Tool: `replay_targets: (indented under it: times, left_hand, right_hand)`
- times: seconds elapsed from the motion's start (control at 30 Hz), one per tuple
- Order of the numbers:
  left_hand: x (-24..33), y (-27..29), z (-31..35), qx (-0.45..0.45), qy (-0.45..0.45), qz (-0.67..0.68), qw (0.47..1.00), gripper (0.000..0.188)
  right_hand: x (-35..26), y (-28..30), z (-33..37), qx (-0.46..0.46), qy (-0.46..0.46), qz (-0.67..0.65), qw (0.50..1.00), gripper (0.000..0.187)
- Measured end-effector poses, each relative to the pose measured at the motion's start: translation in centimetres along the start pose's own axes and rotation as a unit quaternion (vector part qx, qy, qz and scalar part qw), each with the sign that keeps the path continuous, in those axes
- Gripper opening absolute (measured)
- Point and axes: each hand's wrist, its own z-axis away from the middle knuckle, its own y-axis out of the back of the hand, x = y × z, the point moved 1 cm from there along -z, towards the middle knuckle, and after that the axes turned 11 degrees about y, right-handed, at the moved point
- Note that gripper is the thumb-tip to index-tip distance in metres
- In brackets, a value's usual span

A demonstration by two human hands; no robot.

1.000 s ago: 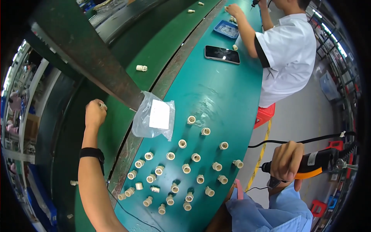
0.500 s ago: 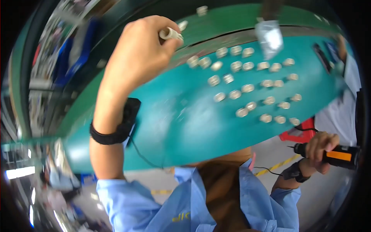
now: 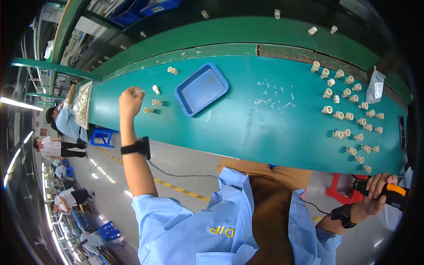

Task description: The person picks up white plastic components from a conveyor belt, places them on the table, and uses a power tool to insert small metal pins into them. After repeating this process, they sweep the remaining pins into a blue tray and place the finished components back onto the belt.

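My left hand (image 3: 129, 104) is closed around a small off-white ringed cylinder (image 3: 138, 92), mostly hidden by the fingers, over the left part of the green table. Beside it on the table are several similar off-white stepped cylinders (image 3: 157, 102), some standing and some tipped. At the far right, just off the table's front edge, my right hand (image 3: 378, 191) grips a black and orange electric screwdriver (image 3: 396, 190). Further off-white cylinders (image 3: 338, 115) stand in loose rows on the table's right part, nearest to that hand.
A blue tray (image 3: 201, 90) lies between the two groups, with small white scraps (image 3: 271, 102) to its right. A green ledge (image 3: 212, 40) runs behind, with a few cylinders beyond it. A clear bag (image 3: 376, 86) hangs at the back right. Other people sit and stand far left.
The view has swung left and steadied from blur. My left hand, still holding its cylinder, is now over the table's left part instead of near the back ledge. My right hand keeps the screwdriver.
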Motion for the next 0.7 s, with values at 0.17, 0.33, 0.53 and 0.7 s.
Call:
replay_targets:
  times: [0.17,0.33,0.53,0.7]
  left_hand:
    - [1.8,-4.4,-3.0,-0.027,-0.047,0.005,0.999,0.023]
    - [2.3,-7.9,-3.9,-0.128,-0.016,0.003,0.992,0.023]
    - [2.5,-8.5,-4.1,-0.136,-0.03,-0.025,0.99,0.03]
    - [3.0,-6.7,-4.1,-0.102,-0.091,-0.085,0.987,0.049]
  right_hand:
    - [0.3,-1.2,-0.9,0.003,-0.014,-0.006,1.0,0.044]
    - [1.0,-2.6,-1.3,0.015,-0.009,0.012,1.0,0.046]
    - [1.3,-2.9,-1.6,0.022,-0.007,0.014,1.0,0.046]
    - [0.9,-2.7,-1.2,0.039,-0.004,0.014,0.999,0.045]
